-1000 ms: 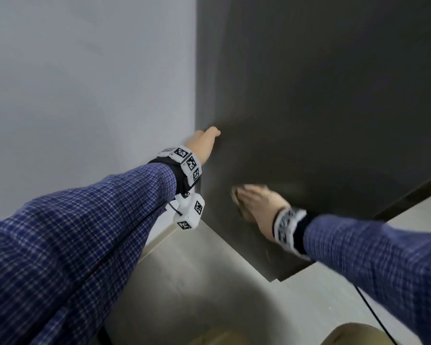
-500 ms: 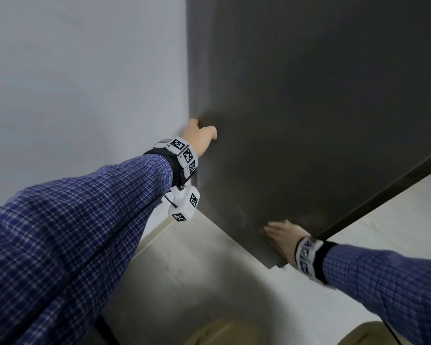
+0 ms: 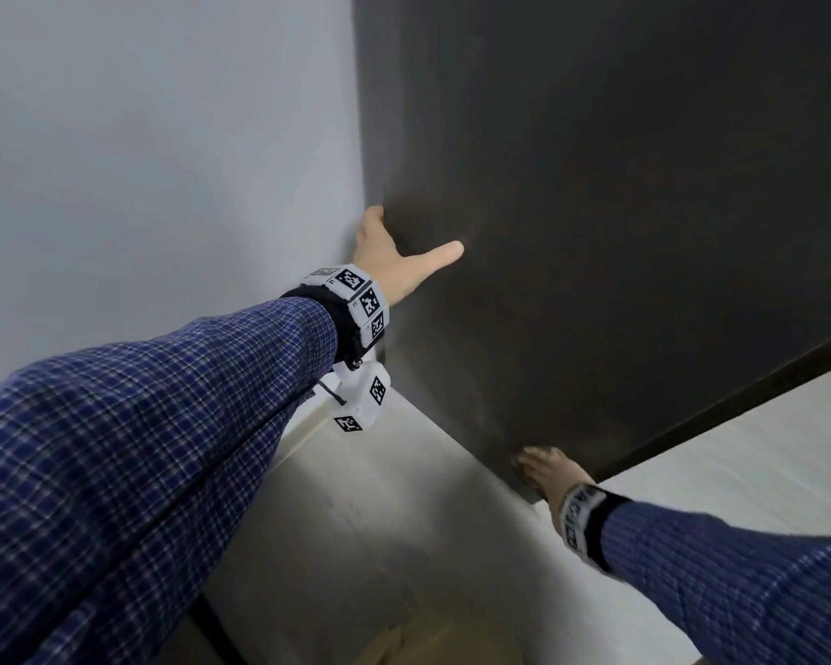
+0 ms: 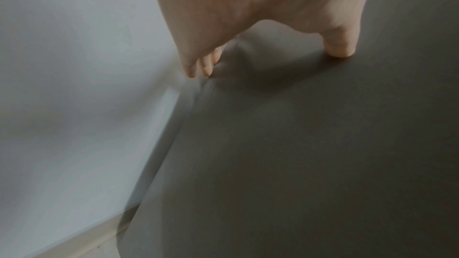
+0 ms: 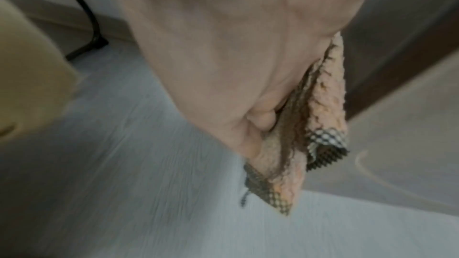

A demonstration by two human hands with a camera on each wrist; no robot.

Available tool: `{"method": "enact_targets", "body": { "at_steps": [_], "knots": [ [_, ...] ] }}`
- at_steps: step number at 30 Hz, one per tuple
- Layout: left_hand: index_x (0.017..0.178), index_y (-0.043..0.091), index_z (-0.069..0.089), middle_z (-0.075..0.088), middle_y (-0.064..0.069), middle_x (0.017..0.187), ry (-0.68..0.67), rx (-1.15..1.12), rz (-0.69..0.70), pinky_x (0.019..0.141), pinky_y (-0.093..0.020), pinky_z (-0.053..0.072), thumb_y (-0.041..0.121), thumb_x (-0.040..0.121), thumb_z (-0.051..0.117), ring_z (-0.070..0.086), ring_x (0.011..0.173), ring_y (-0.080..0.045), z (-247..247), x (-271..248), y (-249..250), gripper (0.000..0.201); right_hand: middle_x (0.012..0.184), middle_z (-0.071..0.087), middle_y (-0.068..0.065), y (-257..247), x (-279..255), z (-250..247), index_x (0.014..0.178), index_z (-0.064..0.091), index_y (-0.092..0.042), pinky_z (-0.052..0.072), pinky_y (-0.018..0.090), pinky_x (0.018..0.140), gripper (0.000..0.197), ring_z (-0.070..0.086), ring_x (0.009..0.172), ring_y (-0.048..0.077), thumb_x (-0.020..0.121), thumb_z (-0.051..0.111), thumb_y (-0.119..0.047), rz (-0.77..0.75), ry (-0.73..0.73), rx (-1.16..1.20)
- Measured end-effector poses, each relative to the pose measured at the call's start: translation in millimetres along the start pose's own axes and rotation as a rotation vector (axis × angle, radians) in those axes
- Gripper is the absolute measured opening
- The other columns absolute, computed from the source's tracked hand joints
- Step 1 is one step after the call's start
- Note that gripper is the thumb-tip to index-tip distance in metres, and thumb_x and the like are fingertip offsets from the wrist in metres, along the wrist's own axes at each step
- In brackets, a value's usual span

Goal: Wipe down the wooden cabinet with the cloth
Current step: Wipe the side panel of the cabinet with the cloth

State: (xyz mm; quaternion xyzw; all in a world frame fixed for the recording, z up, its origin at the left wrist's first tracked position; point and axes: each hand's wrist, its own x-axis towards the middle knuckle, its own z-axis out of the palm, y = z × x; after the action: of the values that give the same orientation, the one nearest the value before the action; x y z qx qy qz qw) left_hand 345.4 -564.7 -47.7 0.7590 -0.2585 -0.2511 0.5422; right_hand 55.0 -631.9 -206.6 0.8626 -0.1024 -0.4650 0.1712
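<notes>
Pressing the peach checked-edge cloth [image 5: 320, 117] against the dark cabinet [image 3: 620, 208] bottom corner, right hand [image 3: 545, 472] grips it; left hand [image 3: 394, 261] braces the cabinet edge, thumb spread.

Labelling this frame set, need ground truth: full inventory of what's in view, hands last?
cabinet: 1, dark brown, fills the right of the head view, side panel facing the camera, standing against the wall
wall: 1, pale grey-blue, left of the cabinet
floor: 1, light grey, under the cabinet
cloth: 1, peach with a checked border, pressed to the cabinet's bottom corner under the right hand
cable: 1, black, running down to the floor, right wrist view
sleeves: 2, blue check, on both forearms
wrist bands: 2, white with black markers, one per wrist
left hand: 1, fingers at the cabinet's rear edge by the wall, thumb on the panel
right hand: 1, low on the panel, holding the cloth
</notes>
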Motion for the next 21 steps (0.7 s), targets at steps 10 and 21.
{"method": "enact_targets", "body": {
  "at_steps": [10, 21],
  "knots": [
    [0.151, 0.026, 0.017, 0.037, 0.000, 0.155, -0.039, 0.048, -0.032, 0.119, -0.037, 0.035, 0.084, 0.037, 0.083, 0.040, 0.141, -0.012, -2, 1, 3, 0.144, 0.162, -0.008, 0.006, 10, 66, -113, 0.151, -0.008, 0.001, -0.006, 0.036, 0.121, 0.065, -0.008, 0.150, 0.022, 0.105, 0.021, -0.033, -0.026, 0.373, 0.015],
    [0.158, 0.022, 0.008, 0.028, 0.000, 0.162, -0.102, 0.061, -0.087, 0.121, -0.040, 0.030, 0.083, 0.043, 0.079, 0.032, 0.147, -0.014, -2, 5, -2, 0.148, 0.098, 0.074, -0.010, -21, 91, 75, 0.088, 0.080, -0.023, 0.033, 0.018, 0.091, 0.029, 0.067, 0.096, -0.002, 0.081, 0.061, -0.044, 0.082, -0.007, 0.150]
  ]
}}
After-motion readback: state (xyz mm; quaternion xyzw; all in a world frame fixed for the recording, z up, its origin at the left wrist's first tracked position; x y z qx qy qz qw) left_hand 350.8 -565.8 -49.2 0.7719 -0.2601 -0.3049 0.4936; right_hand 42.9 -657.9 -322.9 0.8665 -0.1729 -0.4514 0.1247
